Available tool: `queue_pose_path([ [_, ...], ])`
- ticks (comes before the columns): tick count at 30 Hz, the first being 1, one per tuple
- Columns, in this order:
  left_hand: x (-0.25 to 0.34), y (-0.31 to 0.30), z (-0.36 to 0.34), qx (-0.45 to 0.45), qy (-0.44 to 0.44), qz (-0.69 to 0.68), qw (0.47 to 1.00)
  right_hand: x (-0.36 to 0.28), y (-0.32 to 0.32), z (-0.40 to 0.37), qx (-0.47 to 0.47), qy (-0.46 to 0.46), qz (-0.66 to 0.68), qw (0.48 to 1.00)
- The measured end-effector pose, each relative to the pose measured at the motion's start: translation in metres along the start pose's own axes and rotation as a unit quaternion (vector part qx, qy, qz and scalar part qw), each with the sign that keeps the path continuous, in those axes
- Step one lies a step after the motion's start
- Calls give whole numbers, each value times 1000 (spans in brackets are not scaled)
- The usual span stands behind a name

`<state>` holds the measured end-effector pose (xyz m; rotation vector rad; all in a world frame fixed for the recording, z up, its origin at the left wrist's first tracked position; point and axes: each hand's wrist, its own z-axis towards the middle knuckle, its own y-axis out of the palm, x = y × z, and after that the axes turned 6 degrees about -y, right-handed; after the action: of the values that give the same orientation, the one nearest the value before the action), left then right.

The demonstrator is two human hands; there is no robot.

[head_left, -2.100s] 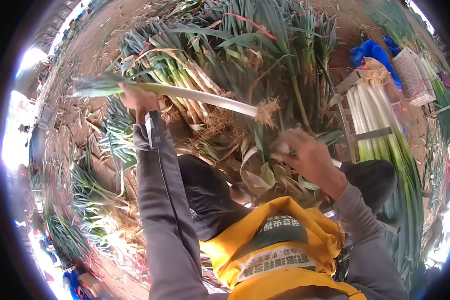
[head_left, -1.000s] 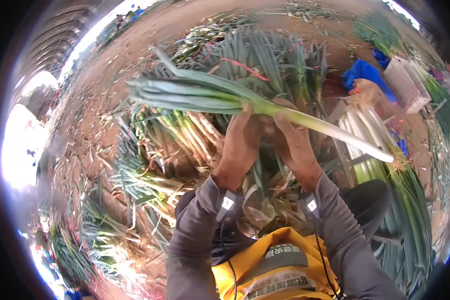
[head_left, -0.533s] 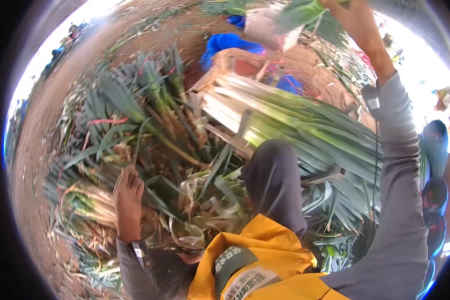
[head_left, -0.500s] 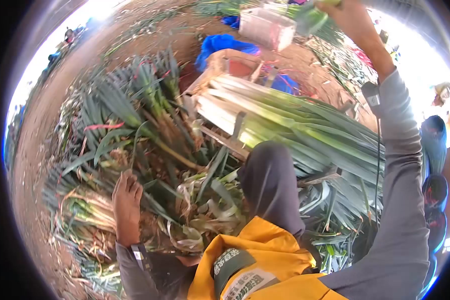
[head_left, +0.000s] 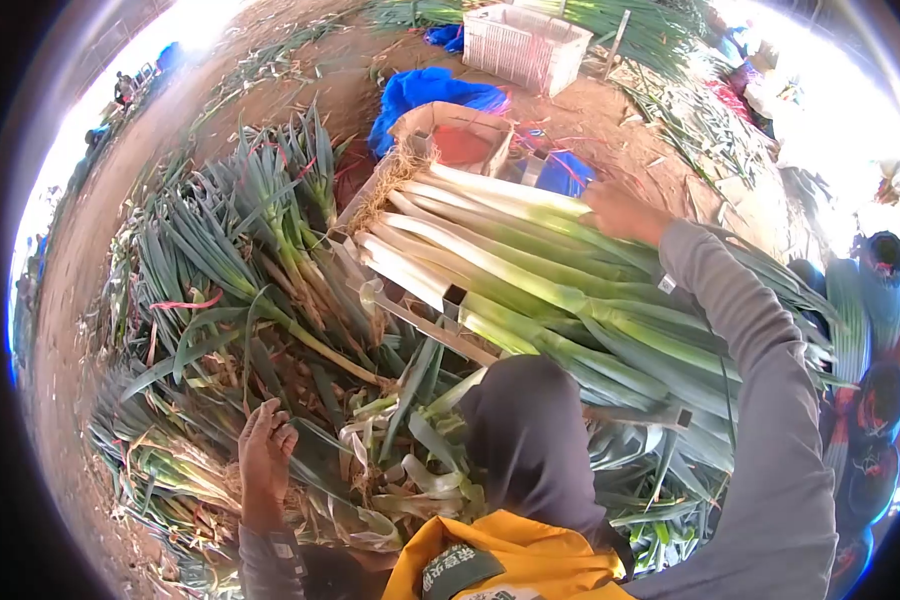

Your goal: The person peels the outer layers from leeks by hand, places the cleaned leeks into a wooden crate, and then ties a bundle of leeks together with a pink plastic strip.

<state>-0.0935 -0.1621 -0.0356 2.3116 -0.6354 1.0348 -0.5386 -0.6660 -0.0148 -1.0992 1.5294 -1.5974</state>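
My right hand (head_left: 625, 212) is closed round a leek (head_left: 530, 195) at the far side of the pile, its fingers over the stalk where white turns green. Beneath and beside it, several trimmed leeks (head_left: 490, 262) lie side by side on a low metal rack (head_left: 425, 318), white root ends to the left and leaves to the right. On the left, my left hand (head_left: 267, 445) hovers beside dark leek leaves with its fingers curled together; I cannot tell whether anything is inside them. Peeled, limp leaf scraps (head_left: 400, 490) lie just right of that hand.
Untrimmed leeks (head_left: 210, 250) are heaped on the ground at left, some tied with pink string. Beyond the rack stand an open box (head_left: 460, 130), a blue cloth (head_left: 425, 100) and a white plastic crate (head_left: 530, 45). Bundled leeks (head_left: 882, 275) line the right edge.
My right hand has come down from the upper right to the far side of the rack, bringing leek with it. My left hand has shifted slightly, and the view has tilted.
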Motion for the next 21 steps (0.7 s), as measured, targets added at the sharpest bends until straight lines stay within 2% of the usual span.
queue_pose_path([
  [6, -20, 14, 30, -8, -46, 32, 998, 0, 10, 12, 4, 27, 60, 998],
  [11, -20, 40, 25, -10, -65, 51, 997, 0, 23, 18, -11, 56, 103, 993],
  [14, -26, 37, 31, -24, -81, 88, 993, -1, 33, 14, 34, 56, 112, 992],
  [18, -33, 44, 33, -39, -87, 101, 990, 1, 28, 14, -16, 102, 120, 987],
  [20, -33, 47, 28, -44, -73, 141, 986, 2, 37, 16, 32, 67, 138, 988],
  [21, -31, 49, 20, -46, -69, 144, 986, -3, 25, 19, 6, 63, 108, 992],
])
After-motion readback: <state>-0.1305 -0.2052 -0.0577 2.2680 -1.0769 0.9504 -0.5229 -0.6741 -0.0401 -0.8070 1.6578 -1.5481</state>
